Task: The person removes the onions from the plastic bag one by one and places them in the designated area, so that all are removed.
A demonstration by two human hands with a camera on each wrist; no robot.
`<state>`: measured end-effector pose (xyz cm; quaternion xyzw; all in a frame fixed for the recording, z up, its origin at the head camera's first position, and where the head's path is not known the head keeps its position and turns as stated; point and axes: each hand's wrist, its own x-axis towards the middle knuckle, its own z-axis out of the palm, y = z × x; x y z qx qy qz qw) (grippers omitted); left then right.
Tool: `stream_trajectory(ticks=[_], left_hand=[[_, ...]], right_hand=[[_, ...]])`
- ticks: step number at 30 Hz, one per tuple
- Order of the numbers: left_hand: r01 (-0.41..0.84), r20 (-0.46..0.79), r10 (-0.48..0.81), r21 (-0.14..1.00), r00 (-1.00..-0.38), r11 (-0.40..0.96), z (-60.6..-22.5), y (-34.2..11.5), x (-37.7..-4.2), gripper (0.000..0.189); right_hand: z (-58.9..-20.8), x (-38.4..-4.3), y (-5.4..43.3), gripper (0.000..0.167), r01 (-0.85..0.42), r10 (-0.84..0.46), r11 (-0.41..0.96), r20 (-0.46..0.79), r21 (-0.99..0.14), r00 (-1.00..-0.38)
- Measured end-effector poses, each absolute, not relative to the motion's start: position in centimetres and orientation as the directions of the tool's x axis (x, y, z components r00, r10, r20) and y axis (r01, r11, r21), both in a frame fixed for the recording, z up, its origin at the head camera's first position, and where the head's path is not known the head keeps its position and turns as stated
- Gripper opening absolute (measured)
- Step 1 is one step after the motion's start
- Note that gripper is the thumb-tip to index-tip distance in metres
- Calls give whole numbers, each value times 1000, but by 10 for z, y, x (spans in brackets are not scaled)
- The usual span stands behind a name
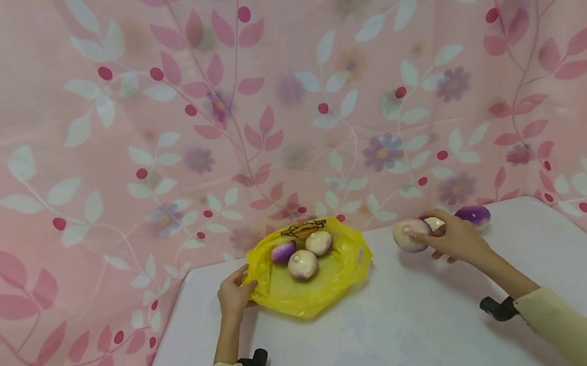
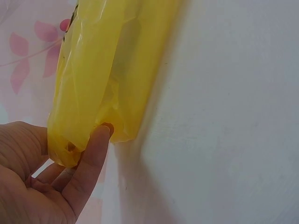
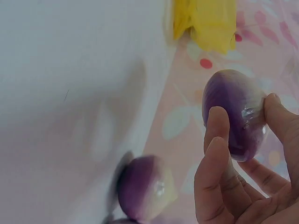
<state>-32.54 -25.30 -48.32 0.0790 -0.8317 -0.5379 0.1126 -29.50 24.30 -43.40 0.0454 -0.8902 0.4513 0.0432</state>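
A yellow plastic bag (image 1: 310, 307) sits at the back of the table, its mouth spread wide. Inside it lie three purple-and-white turnips (image 1: 302, 266). My left hand (image 1: 234, 297) pinches the bag's left rim; in the left wrist view, thumb and fingers (image 2: 91, 163) grip the folded yellow plastic. To the right of the bag, my right hand (image 1: 458, 238) holds another turnip (image 3: 233, 114) between thumb and fingertips, raised over the table. Beyond that hand, a further turnip (image 3: 147, 186) rests on the table, with a mostly purple one (image 1: 474, 216) beside it.
A white-covered table (image 1: 370, 346) extends beneath both arms. Right behind its back edge hangs a pink curtain (image 1: 285, 116) printed with leaves and flowers. Black devices (image 1: 499, 308) are worn at both wrists.
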Motion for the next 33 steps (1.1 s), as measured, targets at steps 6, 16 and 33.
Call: stream_trajectory(ticks=[6, 16, 33], left_hand=[[-16, 101, -259, 910, -961, 415, -484, -253, -326, 49], [-20, 98, -260, 909, -960, 416, -485, -253, -326, 49], [-17, 94, -259, 918, -961, 397, -485, -255, -326, 50]], right_hand=[[-432, -295, 268, 79, -120, -11, 610, 143, -784, -990], [-428, -297, 310, 79, -108, 8, 624, 144, -774, -990], [-433, -306, 371, 87, 5, 135, 569, 88, -823, -987]])
